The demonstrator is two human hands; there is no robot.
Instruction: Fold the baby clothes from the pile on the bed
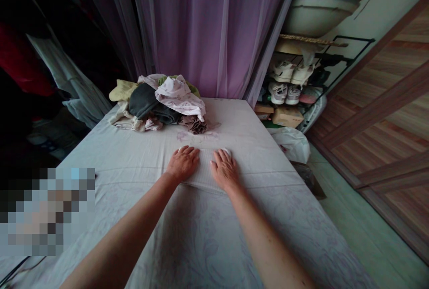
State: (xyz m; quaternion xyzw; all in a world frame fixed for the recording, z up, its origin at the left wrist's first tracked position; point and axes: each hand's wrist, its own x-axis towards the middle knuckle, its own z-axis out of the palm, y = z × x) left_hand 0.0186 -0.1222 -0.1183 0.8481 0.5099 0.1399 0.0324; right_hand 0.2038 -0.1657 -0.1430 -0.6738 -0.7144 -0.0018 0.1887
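In the middle of the frame, the left hand point(183, 163) and right hand point(225, 169) lie palm down on a small, flat, white ribbed cloth point(205, 163), one near each of its far corners. Both hands are open, their fingers laid out over the fabric rather than closed around it. The cloth rests on a pale sheet with a faint mauve floral print point(264, 155), which covers the broad surface below.

Left of upper centre, just beyond the hands, sits a loose heap of clothing: a dark grey garment point(142, 101), a pale pink garment with small dark motifs point(179, 94) (too small to read as print or picture), a yellow-green piece point(122, 91) and a crumpled brown one point(193, 124). A sheer purple curtain point(201, 25) hangs behind.

At upper right, white trainers point(283, 72) stand on a rack above a tan cardboard box point(287, 116); any branding on them is too blurred to make out. Pixelation hides part of the lower left.
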